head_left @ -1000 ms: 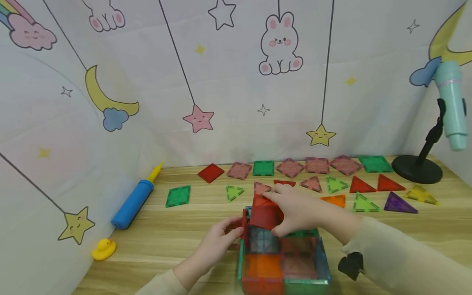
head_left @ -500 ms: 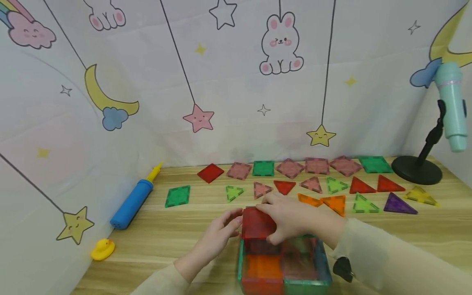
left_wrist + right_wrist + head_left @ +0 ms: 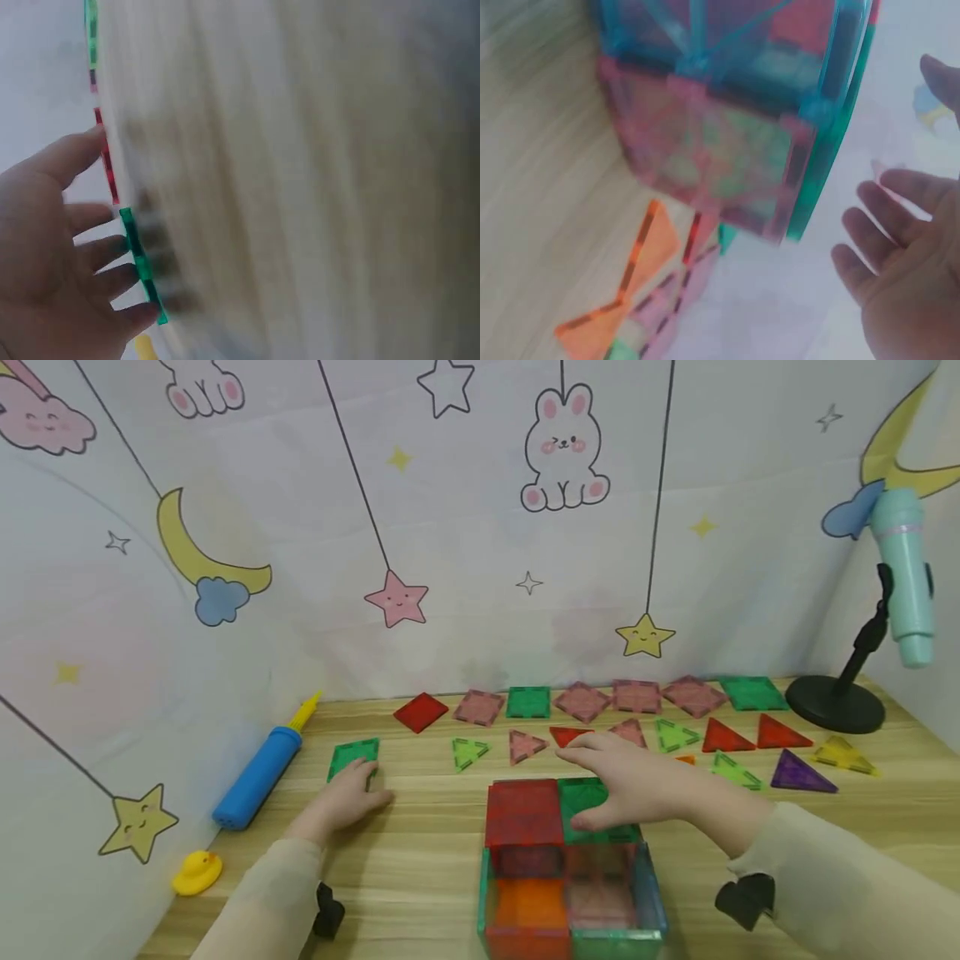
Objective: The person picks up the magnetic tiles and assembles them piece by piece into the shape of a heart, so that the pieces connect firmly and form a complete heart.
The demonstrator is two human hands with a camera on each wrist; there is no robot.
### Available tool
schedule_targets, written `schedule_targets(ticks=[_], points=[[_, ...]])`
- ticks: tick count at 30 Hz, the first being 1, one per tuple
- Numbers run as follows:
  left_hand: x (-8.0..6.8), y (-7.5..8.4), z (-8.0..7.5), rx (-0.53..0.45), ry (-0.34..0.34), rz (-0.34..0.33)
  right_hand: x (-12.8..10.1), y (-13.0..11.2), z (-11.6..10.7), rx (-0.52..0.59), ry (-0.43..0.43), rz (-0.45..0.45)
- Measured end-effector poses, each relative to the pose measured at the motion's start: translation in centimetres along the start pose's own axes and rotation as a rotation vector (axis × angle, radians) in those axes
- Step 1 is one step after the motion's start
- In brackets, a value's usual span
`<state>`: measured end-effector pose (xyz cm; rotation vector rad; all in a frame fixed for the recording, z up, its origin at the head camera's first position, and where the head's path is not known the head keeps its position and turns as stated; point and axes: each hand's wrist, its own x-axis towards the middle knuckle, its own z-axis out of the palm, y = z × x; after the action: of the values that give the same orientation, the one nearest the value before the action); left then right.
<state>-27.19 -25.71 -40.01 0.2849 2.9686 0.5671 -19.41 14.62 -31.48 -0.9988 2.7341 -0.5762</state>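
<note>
I see the left hand (image 3: 347, 795) lying flat, fingers straight, its tips on a green square tile (image 3: 353, 757) that sits on the worktop (image 3: 420, 877) near the blue pump (image 3: 258, 774). The right hand (image 3: 630, 785) is spread open, fingers relaxed, resting on the green roof tile (image 3: 581, 799) of the tile box (image 3: 572, 893), just beside the red roof tile (image 3: 522, 812). Loose triangles (image 3: 720, 737) lie beyond.
</note>
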Motion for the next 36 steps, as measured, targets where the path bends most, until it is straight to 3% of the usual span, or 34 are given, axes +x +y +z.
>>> schedule_targets(ticks=[2,5,9,13,16,20,24,27,29,32,36], points=[[-0.1,-0.1,0.2,0.023,-0.013,-0.007,-0.7,0.6,-0.4,0.013,0.007,0.014],[0.0,0.5,0.6,0.062,0.009,-0.094,-1.9,1.6,-1.1,0.035,0.028,0.04],[0.5,1.3,0.8,0.143,-0.011,-0.187,-3.2,2.5,-1.6,0.05,0.056,0.068],[0.5,1.6,0.6,0.15,0.021,-0.129,-3.9,3.1,-1.6,0.068,0.061,0.081],[-0.2,2.3,-0.2,0.096,0.068,-0.091,-4.3,3.5,-1.8,0.057,0.084,0.084],[-1.7,5.0,-1.8,0.01,0.146,0.062,-4.5,3.5,-2.1,0.018,0.148,0.041],[-3.7,10.0,-3.2,-0.058,0.178,0.388,-4.1,2.0,-2.3,0.013,0.199,-0.044],[-5.2,14.0,-3.7,-0.093,0.142,0.62,-3.6,0.1,-2.1,0.017,0.213,-0.118],[-6.1,16.1,-3.5,-0.112,0.106,0.727,-3.3,-1.3,-1.8,0.021,0.212,-0.17],[-7.3,18.4,-2.9,-0.148,0.065,0.821,-3.3,-2.7,-1.0,0.017,0.217,-0.227],[-8.3,20.0,-1.9,-0.183,0.034,0.881,-3.7,-3.3,0.1,-0.003,0.238,-0.271]])
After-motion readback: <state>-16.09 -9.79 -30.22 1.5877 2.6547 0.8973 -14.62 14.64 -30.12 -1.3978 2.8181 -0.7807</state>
